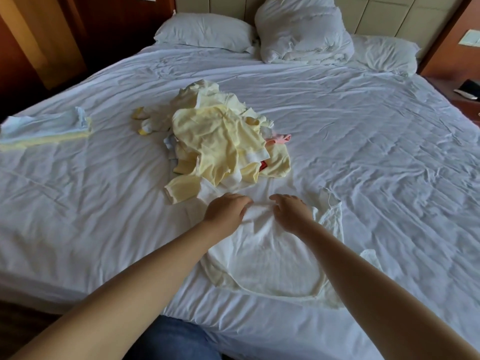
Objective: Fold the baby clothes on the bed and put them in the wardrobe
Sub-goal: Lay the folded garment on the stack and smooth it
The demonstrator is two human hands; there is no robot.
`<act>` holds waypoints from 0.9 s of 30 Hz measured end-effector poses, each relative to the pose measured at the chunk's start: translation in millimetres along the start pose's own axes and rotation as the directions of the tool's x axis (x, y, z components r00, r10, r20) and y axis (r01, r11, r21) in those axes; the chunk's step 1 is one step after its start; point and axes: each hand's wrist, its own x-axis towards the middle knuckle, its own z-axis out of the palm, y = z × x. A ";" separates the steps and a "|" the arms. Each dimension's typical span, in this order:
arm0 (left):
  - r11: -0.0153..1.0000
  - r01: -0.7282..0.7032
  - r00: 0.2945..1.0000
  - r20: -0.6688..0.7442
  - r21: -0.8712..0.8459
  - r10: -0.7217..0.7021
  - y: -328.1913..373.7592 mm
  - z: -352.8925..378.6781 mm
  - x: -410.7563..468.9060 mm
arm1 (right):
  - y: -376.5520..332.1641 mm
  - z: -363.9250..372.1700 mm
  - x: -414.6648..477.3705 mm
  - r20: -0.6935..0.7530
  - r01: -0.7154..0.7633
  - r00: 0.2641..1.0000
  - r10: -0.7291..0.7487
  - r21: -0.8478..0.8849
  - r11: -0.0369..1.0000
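Left hand [225,212] and right hand [291,212] clutching white garment [265,263], fingertips hidden in cloth

Soft, even daylight, perhaps from the right, bed [363,126] bright white, left edge dim, wide-angle bowing at borders

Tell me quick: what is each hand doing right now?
Left hand: closed, pinching the white garment at its far edge.
Right hand: closed, pinching the same edge.
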 end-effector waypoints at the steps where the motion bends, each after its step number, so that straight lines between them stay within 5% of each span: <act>1: 0.999 0.029 0.999 0.040 0.018 -0.030 -0.2 1.6 7.5 | 2.7 -0.3 1.4 0.005 -0.009 1.000 0.009 -0.013 1.000; 10: 0.957 0.207 0.899 0.347 0.205 -0.268 -9.0 -0.8 36.1 | 11.6 8.5 15.6 -0.125 -0.028 0.991 0.038 0.084 0.996; 15: 0.920 0.324 0.942 0.010 0.221 -0.334 -27.0 -21.0 45.1 | 13.2 13.0 22.9 -0.194 0.036 0.981 -0.010 0.130 0.991; 22: 0.888 0.258 0.965 -0.067 0.380 -0.252 -17.0 -16.2 41.8 | 31.9 5.8 16.3 -0.128 0.092 0.989 -0.075 0.125 0.988; 27: 0.993 0.004 1.000 0.018 0.116 -0.006 32.6 -1.5 46.3 | 83.4 -16.6 1.3 -0.303 0.000 0.951 0.055 0.179 0.984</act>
